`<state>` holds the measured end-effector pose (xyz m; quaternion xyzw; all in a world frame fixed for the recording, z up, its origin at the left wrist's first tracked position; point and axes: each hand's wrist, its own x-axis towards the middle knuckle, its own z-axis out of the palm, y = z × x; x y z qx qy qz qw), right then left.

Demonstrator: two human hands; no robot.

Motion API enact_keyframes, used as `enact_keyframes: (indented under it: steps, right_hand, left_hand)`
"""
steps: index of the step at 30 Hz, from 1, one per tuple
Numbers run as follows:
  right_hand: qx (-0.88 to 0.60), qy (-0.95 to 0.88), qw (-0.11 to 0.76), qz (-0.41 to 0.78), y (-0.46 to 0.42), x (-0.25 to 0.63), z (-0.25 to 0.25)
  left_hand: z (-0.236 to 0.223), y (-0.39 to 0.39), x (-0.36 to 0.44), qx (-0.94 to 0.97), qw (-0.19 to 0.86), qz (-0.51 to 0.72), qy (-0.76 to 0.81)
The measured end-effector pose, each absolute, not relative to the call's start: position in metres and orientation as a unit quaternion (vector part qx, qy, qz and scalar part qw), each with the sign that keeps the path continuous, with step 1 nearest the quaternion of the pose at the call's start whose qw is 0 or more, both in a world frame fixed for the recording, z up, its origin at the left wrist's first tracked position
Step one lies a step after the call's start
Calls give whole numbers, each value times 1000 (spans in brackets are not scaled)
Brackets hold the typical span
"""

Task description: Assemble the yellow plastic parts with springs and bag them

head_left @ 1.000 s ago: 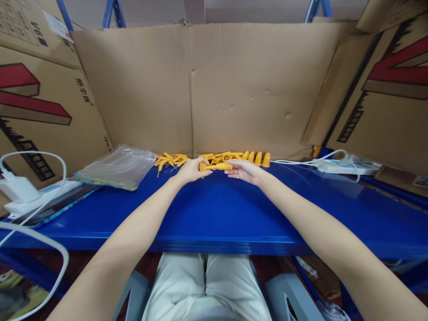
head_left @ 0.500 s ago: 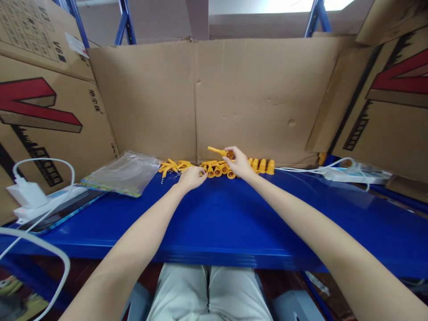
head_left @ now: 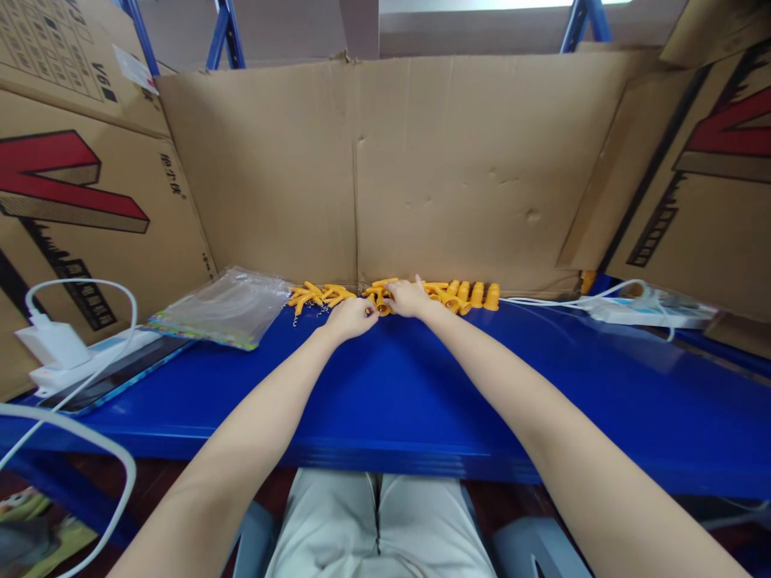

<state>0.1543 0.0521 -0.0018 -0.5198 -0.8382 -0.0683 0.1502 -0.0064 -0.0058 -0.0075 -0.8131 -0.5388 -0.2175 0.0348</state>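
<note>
My left hand (head_left: 351, 319) is closed in a pinch beside the row of yellow parts; what is between its fingertips is too small to name. My right hand (head_left: 408, 297) rests low over the row, its fingers closed about a yellow funnel-shaped piece (head_left: 384, 307) whose round mouth faces me. Left of my hands lies a pile of yellow stick-like parts (head_left: 313, 295), some with thin metal spirals poking out. To the right, more yellow funnel-shaped pieces lie on their sides, and yellow cups (head_left: 492, 297) stand in stacks.
Cardboard (head_left: 470, 168) walls the back of the blue table (head_left: 397, 393). Clear plastic bags (head_left: 226, 309) lie at left, near a white charger (head_left: 57, 341), cable and dark flat device (head_left: 120, 373). A white power strip (head_left: 647, 313) lies at right.
My right hand has come down and left into the row, with the yellow funnel-shaped piece it held up. My left hand has barely moved. The view has shifted slightly.
</note>
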Motion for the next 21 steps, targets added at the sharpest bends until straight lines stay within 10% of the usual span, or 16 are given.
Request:
enact_keyframes:
  steps: [10, 21]
  right_hand:
    - [-613, -736, 260, -120, 72, 235, 35]
    - [-762, -528, 364, -88, 59, 316, -50]
  left_hand:
    - [-8, -6, -5, -830, 23, -199, -521]
    - [-12, -4, -6, -834, 12, -190, -519]
